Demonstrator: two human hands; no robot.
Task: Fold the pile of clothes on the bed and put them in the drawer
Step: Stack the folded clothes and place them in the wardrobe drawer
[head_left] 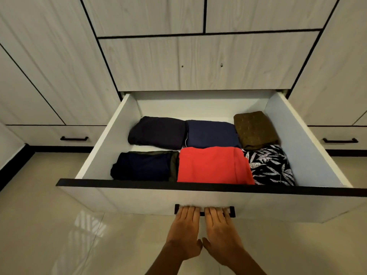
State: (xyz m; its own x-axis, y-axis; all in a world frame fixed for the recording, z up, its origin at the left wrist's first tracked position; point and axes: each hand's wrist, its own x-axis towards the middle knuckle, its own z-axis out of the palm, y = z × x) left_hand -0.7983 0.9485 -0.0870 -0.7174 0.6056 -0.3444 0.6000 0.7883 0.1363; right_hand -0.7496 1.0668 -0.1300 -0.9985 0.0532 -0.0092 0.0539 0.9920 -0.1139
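Shiny floor (49,225), pale cupboards (198,60). The open drawer (119,199) holds folded clothes (212,165). The left hand (183,231) and right hand (220,233) press flat, side by side, on its handle (232,211).

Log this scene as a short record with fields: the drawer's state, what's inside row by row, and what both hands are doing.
drawer: pulled out, open
back row, left to right: black garment, navy garment, olive garment, all folded
front row, left to right: dark blue garment, red garment, leaf-print garment, all folded
handle: black bar on the drawer front
left hand: fingers straight, laid over the handle
right hand: same, beside the left
floor: glossy pale tiles
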